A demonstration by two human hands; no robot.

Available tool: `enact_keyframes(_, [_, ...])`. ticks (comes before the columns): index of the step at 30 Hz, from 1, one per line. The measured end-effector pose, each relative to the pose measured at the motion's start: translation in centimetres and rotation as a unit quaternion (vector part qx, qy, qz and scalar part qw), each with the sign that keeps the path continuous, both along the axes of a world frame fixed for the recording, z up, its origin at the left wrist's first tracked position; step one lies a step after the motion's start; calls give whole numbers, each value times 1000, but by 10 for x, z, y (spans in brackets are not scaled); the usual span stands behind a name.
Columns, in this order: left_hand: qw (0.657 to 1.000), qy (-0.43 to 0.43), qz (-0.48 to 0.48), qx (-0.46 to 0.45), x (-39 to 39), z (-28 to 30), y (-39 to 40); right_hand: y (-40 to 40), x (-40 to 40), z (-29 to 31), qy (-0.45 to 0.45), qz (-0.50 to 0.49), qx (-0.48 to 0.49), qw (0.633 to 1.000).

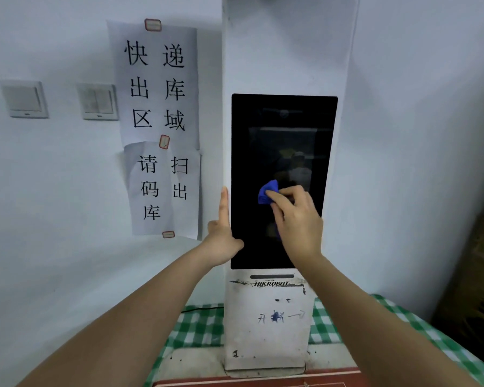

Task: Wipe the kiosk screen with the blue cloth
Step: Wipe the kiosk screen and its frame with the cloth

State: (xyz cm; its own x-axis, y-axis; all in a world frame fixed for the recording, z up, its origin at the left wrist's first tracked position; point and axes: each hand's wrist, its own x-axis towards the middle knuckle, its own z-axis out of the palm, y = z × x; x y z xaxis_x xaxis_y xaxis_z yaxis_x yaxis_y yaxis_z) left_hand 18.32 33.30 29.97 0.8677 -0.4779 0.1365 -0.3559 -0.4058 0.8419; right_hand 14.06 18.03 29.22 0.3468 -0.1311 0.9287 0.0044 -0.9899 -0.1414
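Observation:
The tall black kiosk screen [282,129] is set in a white upright kiosk body [266,331]. My right hand [296,219] pinches a bunched blue cloth [267,192] and holds it against the lower middle of the screen. My left hand [224,233] rests flat on the kiosk's left edge, fingers straight and pointing up, thumb lying over the screen's lower left border. Part of the cloth is hidden under my right fingers.
Paper signs [157,85] with large characters hang on the wall left of the kiosk, past two wall switches [24,99]. The kiosk stands on a table with a green checked cloth [196,328]. A brown cardboard box [475,289] stands at the right.

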Motion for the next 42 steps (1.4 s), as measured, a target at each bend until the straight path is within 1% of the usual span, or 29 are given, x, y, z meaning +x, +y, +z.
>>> enact_keyframes(1, [1000,0,1,-1,0,0,0,6,2,-3,-8,0,8,1000])
enact_keyframes(3, [1000,-3,6,0,0,-1,0,12,5,-14,5,-5,-18,1000])
enact_keyframes(4, [1000,-2,7,1,0,0,1,12,6,-21,23,-8,-55,998])
enact_keyframes(6, [1000,-7,7,1,0,-1,1,8,5,-27,63,-11,-158,985])
enact_keyframes(7, [1000,-9,5,0,1,-1,2,4,4,-25,74,-9,-197,978])
enact_keyframes(8, [1000,-8,3,-2,1,0,3,1,4,-20,78,-6,-218,973])
enact_keyframes(9, [1000,-6,0,-5,1,0,4,0,4,-14,78,-6,-216,973])
enact_keyframes(10, [1000,-5,-2,-10,1,0,4,1,3,-7,71,-6,-191,979])
enact_keyframes(13, [999,1,-25,-32,1,-1,5,10,3,5,19,7,-42,999])
enact_keyframes(14, [999,9,-34,-39,-1,0,6,14,5,3,9,7,-18,1000])
enact_keyframes(15, [998,16,-40,-43,-3,0,8,19,8,-1,10,5,-17,1000])
enact_keyframes(17, [998,24,-40,-48,-6,0,10,24,12,-15,42,0,-69,997])
enact_keyframes(20, [997,60,-31,-36,-9,-4,14,22,12,-27,91,14,-224,970])
enact_keyframes(21, [996,82,-26,-33,-9,-5,16,19,11,-23,95,20,-254,962])
enact_keyframes(22, [995,98,-21,-29,-8,-5,18,17,11,-17,94,20,-263,960])
enact_keyframes(23, [994,106,-18,-28,-7,-5,20,16,10,-8,86,11,-248,965])
enact_keyframes(25, [993,115,-21,-31,-6,-4,21,17,11,6,56,-6,-154,986])
enact_keyframes(26, [992,118,-24,-32,-5,-3,21,20,12,11,37,-7,-102,994])
enact_keyframes(27, [992,117,-25,-35,-5,-3,20,24,13,12,24,-6,-71,997])
enact_keyframes(28, [992,117,-24,-36,-4,-3,20,28,15,9,20,-6,-66,998])
enact_keyframes(29, [993,115,-20,-35,-4,-3,20,31,16,2,28,-11,-88,996])
enact_keyframes(33, [994,105,-8,-18,-3,-8,21,27,15,-24,93,8,-255,962])
enact_keyframes(35, [994,104,-12,-18,-2,-7,23,22,14,-16,100,15,-290,952])
enact_keyframes(36, [994,106,-15,-22,-3,-7,23,20,15,-8,95,10,-285,954])
enact_keyframes(37, [993,110,-18,-27,-3,-5,23,21,16,-1,86,-1,-260,962])
enact_keyframes(40, [991,126,-23,-32,-4,-4,23,29,19,7,52,-15,-135,989])
enact_keyframes(41, [991,130,-22,-31,-4,-5,22,33,19,3,49,-12,-118,992])
enact_keyframes(42, [990,133,-20,-30,-4,-6,23,37,20,-3,53,-8,-122,991])
